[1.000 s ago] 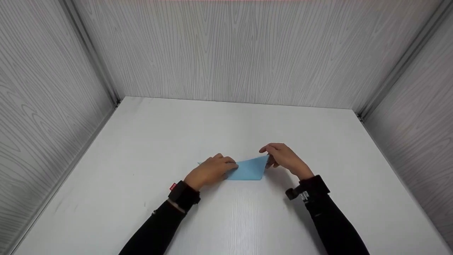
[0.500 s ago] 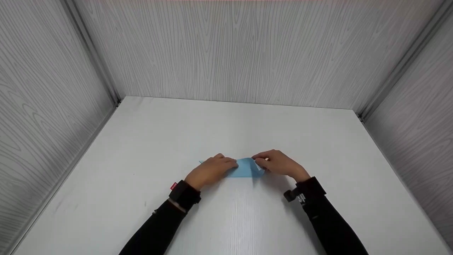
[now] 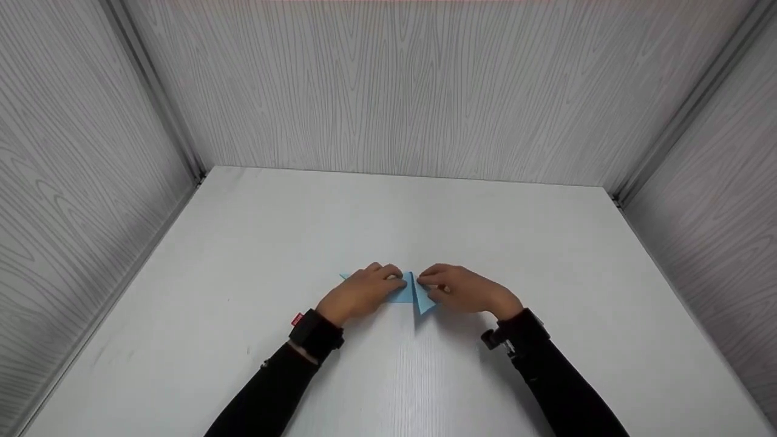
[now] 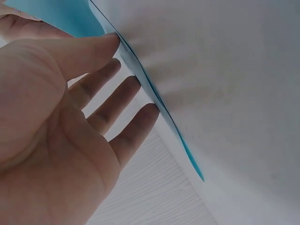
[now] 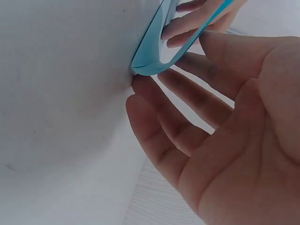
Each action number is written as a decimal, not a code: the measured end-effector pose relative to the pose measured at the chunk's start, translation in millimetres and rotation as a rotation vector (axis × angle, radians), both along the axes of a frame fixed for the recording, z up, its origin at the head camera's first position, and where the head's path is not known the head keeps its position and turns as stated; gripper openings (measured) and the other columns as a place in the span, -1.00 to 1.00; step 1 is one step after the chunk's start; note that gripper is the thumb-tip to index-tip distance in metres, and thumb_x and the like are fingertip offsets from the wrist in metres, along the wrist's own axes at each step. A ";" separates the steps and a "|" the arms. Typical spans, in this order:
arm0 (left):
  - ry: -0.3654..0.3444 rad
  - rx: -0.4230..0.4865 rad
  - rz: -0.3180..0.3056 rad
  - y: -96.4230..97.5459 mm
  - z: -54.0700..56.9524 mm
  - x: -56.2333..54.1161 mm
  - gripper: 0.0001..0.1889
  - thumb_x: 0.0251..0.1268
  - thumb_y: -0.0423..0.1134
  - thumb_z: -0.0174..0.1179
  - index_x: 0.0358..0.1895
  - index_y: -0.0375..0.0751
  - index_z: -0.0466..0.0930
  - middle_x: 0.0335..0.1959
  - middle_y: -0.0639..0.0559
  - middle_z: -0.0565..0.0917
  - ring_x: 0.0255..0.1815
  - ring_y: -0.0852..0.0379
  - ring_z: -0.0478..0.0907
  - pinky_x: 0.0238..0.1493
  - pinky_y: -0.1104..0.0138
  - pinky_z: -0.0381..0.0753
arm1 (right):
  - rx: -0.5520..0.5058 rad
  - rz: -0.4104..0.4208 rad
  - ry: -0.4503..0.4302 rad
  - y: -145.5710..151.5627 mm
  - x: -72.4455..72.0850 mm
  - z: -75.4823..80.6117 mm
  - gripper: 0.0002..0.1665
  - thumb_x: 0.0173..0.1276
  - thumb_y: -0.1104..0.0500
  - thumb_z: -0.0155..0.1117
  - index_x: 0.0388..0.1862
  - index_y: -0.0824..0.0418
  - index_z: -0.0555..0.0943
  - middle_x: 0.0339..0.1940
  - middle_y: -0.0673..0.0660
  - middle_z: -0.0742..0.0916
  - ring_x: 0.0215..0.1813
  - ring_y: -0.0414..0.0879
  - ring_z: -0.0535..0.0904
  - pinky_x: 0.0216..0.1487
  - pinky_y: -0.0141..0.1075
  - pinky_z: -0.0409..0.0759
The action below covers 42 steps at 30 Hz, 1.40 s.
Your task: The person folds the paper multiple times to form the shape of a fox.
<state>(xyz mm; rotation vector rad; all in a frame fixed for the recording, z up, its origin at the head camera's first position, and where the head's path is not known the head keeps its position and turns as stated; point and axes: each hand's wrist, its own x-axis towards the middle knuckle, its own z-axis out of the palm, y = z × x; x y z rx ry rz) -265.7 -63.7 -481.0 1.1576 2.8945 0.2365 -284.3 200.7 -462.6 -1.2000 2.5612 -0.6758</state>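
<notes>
A light blue sheet of paper, folded into a low strip, lies on the white table in front of me. My left hand presses its left part down; in the left wrist view the thumb and extended fingertips rest along the thin paper edge. With thumb and fingers my right hand pinches the paper's right end, which is raised and turned over toward the left. Seen from the right wrist, that flap curves up in a loop from the tabletop, while the lower fingers reach under its bend.
White tabletop surrounds the paper on all sides. A grey wood-grain panel rises at the back, with side panels at left and right. Black bands circle both wrists.
My right hand has moved left and slightly down, lifting the paper's right end and bending it over toward the middle. The left hand has stayed in place.
</notes>
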 end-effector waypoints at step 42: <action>-0.015 -0.001 -0.050 7.5 7.8 13.0 -0.53 0.40 -0.56 0.19 0.20 0.02 0.74 0.08 0.07 0.77 -0.03 0.02 0.56 0.04 0.30 0.60 | 0.139 0.101 0.315 -11.0 10.6 -6.9 -0.48 0.36 0.54 0.27 0.27 0.29 0.67 0.24 0.30 0.66 0.26 0.19 0.60 0.28 -0.05 0.59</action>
